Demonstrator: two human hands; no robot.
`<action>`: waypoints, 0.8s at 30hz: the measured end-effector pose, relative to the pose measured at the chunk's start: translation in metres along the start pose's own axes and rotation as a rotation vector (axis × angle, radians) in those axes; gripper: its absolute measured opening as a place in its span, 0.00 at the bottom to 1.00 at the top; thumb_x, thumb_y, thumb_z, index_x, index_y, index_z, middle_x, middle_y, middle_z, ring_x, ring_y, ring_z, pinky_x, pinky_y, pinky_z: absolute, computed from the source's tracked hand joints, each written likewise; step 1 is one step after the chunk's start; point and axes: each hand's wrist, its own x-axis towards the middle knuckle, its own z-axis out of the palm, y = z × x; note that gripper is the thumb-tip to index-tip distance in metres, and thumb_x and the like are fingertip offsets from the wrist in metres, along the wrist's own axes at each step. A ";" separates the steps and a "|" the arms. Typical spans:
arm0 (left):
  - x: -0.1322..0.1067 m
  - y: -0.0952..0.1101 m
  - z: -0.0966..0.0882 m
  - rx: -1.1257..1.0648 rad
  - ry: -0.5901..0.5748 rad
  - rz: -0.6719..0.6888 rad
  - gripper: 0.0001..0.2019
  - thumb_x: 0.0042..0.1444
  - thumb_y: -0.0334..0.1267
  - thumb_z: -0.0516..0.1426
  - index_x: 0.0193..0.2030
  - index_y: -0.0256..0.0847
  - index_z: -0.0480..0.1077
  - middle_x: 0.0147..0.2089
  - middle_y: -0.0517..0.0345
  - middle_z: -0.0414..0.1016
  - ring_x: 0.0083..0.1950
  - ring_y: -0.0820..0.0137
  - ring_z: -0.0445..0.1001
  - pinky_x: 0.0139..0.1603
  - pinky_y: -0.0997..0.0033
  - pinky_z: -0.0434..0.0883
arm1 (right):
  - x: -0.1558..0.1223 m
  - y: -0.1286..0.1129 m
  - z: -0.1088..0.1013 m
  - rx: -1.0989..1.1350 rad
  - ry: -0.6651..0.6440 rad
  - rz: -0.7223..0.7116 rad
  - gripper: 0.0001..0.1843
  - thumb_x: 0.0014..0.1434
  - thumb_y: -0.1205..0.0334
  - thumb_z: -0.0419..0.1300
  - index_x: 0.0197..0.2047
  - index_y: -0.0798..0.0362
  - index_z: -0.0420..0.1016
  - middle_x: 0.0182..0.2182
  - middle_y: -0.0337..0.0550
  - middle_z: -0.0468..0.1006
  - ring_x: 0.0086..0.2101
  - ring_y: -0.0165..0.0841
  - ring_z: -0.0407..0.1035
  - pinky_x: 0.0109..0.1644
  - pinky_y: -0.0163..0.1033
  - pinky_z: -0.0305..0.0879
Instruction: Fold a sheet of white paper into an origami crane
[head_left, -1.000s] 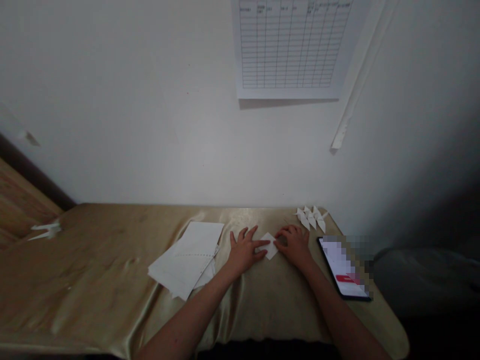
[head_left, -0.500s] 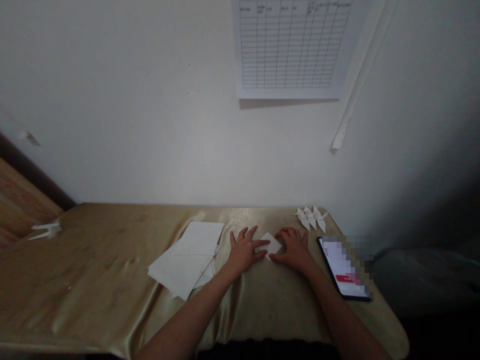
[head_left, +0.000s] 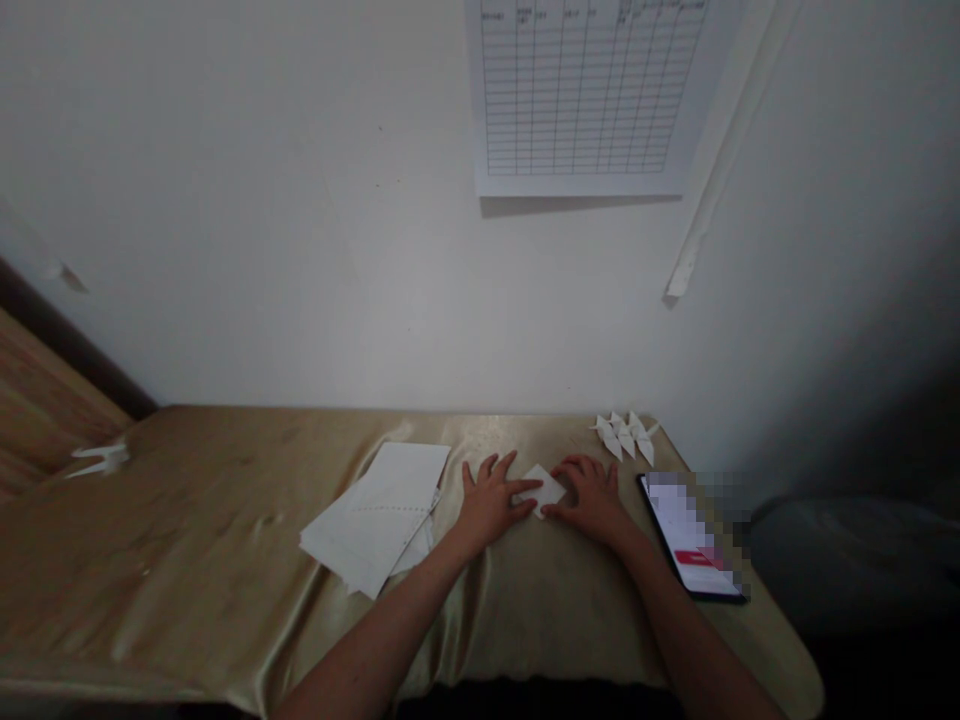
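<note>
A small white folded paper (head_left: 546, 484) lies on the gold tablecloth (head_left: 225, 520) between my two hands. My left hand (head_left: 489, 502) rests flat with fingers spread, its forefinger pressing on the paper's left edge. My right hand (head_left: 592, 497) lies on the paper's right side, fingers curled down and the thumb at the paper's near corner. Neither hand lifts the paper off the table.
A loose stack of white sheets (head_left: 382, 515) lies left of my hands. Several folded paper cranes (head_left: 626, 434) sit at the back right. A phone (head_left: 691, 535) lies at the right edge. More folded paper (head_left: 97, 460) sits far left. A ruled chart (head_left: 581, 95) hangs on the wall.
My right hand has slid slightly toward me along the paper's right side, and the paper has flattened out a little. The left hand has stayed put.
</note>
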 end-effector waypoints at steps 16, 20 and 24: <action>0.000 0.002 -0.003 -0.002 -0.015 0.006 0.18 0.60 0.58 0.57 0.58 0.76 0.68 0.74 0.64 0.53 0.74 0.45 0.48 0.65 0.21 0.37 | 0.008 0.006 0.009 0.000 0.131 0.020 0.16 0.56 0.46 0.62 0.46 0.39 0.77 0.52 0.41 0.72 0.57 0.45 0.60 0.67 0.66 0.36; 0.000 0.001 -0.002 0.002 -0.020 0.004 0.19 0.60 0.57 0.58 0.58 0.76 0.68 0.75 0.65 0.52 0.74 0.45 0.47 0.65 0.21 0.36 | 0.011 0.004 0.008 -0.007 0.150 0.045 0.11 0.59 0.49 0.60 0.44 0.39 0.78 0.51 0.40 0.73 0.56 0.44 0.61 0.66 0.64 0.38; 0.000 0.001 -0.002 0.000 -0.021 0.003 0.19 0.60 0.57 0.57 0.58 0.76 0.68 0.75 0.66 0.52 0.74 0.45 0.47 0.66 0.21 0.35 | 0.014 0.002 0.007 -0.034 0.169 0.074 0.09 0.61 0.51 0.59 0.42 0.39 0.78 0.49 0.40 0.73 0.55 0.43 0.61 0.65 0.62 0.40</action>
